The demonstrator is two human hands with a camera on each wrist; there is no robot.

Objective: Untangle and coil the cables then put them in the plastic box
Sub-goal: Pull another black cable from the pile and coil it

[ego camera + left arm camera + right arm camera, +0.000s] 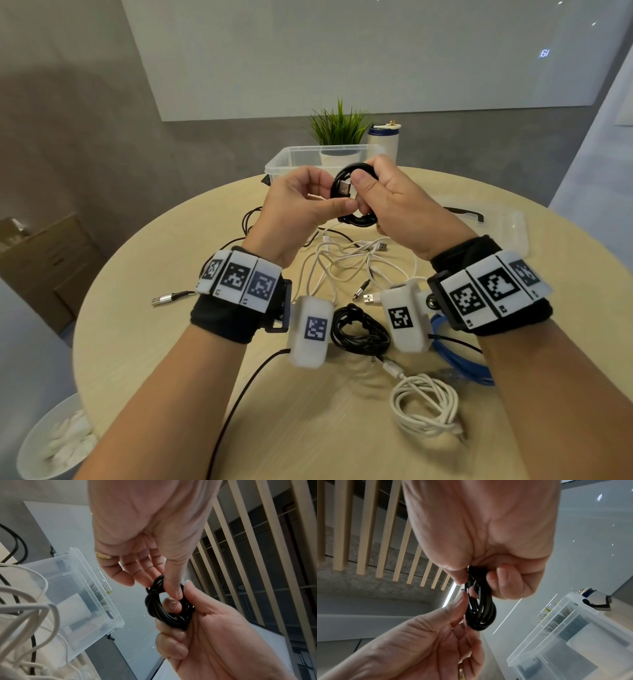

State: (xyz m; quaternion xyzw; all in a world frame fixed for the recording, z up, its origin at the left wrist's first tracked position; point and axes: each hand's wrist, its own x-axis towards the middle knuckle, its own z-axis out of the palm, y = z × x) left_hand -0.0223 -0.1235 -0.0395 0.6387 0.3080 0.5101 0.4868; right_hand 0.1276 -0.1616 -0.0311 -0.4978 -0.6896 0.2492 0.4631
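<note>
Both hands raised over round table (pixel 144 342), sharing one black cable coil (pixel 354 195). Right hand (pixel 404 209) curled tight round coil's 3 o'clock side, thumb clamped on top. Left hand (pixel 298 205) pinching coil's 9 o'clock edge, thumb against fingertips. Clear plastic box (pixel 284 159) at 12 o'clock behind hands, open. Loose white cables (pixel 342 263) tangled below at 6 o'clock.

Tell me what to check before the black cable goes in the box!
1. Black cable coil wound up: ok, tight loops.
2. Right hand grip on the coil: ok, fingers curled round it.
3. Left hand helping: ok, pinching the coil's lower edge.
4. USB plug tucked in: cannot tell, it sits across the coil's middle.
5. Plastic box open: ok, no lid on it.
6. Other cables sorted: not ok, white cables lie tangled on the table.
</note>
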